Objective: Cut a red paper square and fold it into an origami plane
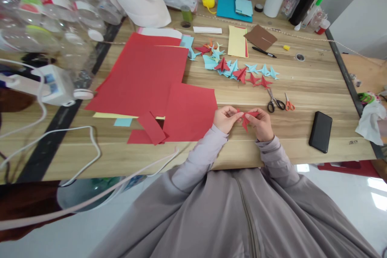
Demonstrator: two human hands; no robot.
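Between my two hands is a small red folded paper figure (245,123), held just above the table's front part. My left hand (226,119) pinches its left side between thumb and fingers. On the other side, my right hand (262,124) grips it with the thumb on top. A red paper sheet (193,109) lies beside my left hand. Beyond my hands, several finished red and blue folded paper figures (241,75) are gathered in a loose cluster. Black-handled scissors (274,102) and smaller orange-handled scissors (289,104) lie past my right hand.
Large red sheets (145,72) are stacked at left, with red strips (151,127) in front. A black phone (321,132) lies at right. Farther back are yellow paper (237,41), brown paper (260,38), a pen (264,52) and a tape measure (208,1). Plastic bottles (54,12) crowd the left.
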